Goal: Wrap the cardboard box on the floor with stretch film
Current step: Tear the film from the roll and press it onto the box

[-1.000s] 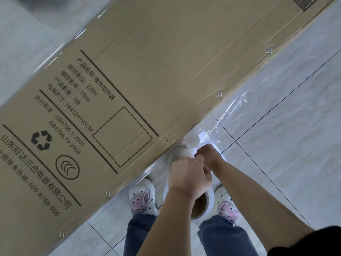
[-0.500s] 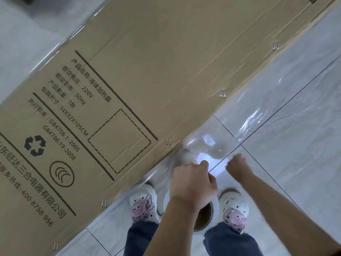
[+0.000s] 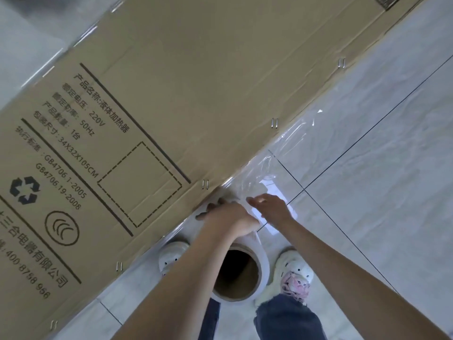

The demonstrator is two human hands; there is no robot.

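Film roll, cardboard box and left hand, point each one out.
film roll (image 3: 236,274), head view, inside its brown core
cardboard box (image 3: 208,82), head view, plain top face
left hand (image 3: 228,218), head view, its back

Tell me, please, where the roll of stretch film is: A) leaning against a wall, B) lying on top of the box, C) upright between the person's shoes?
C: the roll of stretch film stands on end, its hollow core facing up, between the two shoes beside the cardboard box.
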